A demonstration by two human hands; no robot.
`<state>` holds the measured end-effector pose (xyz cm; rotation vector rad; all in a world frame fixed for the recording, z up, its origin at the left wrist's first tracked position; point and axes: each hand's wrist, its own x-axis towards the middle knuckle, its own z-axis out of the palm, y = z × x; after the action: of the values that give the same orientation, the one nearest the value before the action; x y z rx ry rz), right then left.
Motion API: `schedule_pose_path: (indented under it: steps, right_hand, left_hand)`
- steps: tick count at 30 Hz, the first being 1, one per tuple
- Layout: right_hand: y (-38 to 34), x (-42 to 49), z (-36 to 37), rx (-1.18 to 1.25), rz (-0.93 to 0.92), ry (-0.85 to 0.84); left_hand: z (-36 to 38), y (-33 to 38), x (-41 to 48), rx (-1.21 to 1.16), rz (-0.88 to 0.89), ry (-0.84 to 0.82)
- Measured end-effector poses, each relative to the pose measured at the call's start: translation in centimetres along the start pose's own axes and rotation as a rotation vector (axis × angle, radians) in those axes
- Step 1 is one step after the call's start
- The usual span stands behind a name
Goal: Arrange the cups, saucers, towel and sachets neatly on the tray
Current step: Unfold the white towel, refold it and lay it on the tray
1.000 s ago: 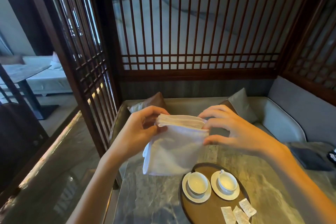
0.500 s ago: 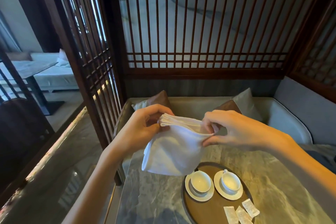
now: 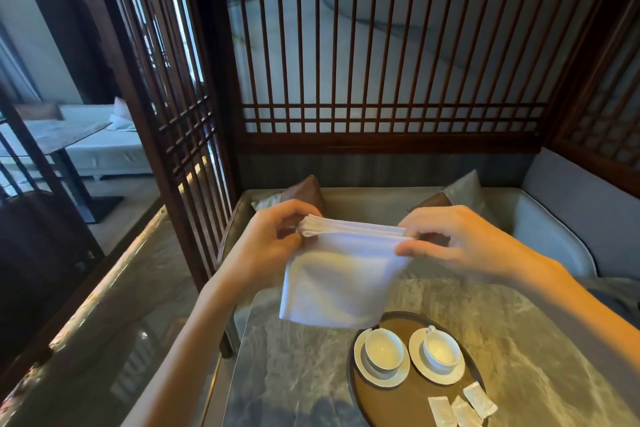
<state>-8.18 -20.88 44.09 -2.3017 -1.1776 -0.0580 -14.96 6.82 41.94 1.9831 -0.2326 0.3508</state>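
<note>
Towel [image 3: 341, 274] is now stretched flat between both hands, mid-frame, held in the air above the table [image 3: 519, 329]. A second ago the right side was bunched and the fingers were fishing for the edge; now the top edge runs straight across, layers stacked and aligned.

Left hand [image 3: 273, 243]: thumb and fingers pressed together on the upper left corner of the fold. Right hand [image 3: 457, 243]: thumb and forefinger pinching the upper right corner, other fingers curled loose. Lower half of the cloth hangs free, its bottom edge just over the far rim of the tray [image 3: 353, 392], whether touching I can't tell.

Tray sits lower right of the frame. Left cup [image 3: 383, 350] on its saucer [image 3: 381, 378], right cup [image 3: 441, 350] on its saucer [image 3: 437, 376], side by side. Three sachets [image 3: 460, 409] fanned at the tray's near edge, partly cut off by the frame.

Read: fold is squared up, so probably one more fold or straight to placement. Towel looks like the last item off the tray. Free space seems to be the tray's left and near part; the hanging edge could clip the left cup on the way down.
</note>
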Motion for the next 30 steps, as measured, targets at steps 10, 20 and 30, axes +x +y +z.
schedule_pose_path:
  steps: [10,20,30]
  right_hand:
    - [-0.1,1.8,1.7,0.558,0.164,0.329]
    - [2.6,0.4,7.8,1.22,0.563,0.01]
    - [3.7,-0.7,10.8,1.346,0.789,-0.062]
  left_hand:
    - [0.9,0.0,0.6,-0.391,-0.276,-0.025]
    - [1.4,-3.1,1.4,-0.601,-0.318,-0.015]
    - [5.9,-10.4,-4.5,-0.994,-0.511,-0.369]
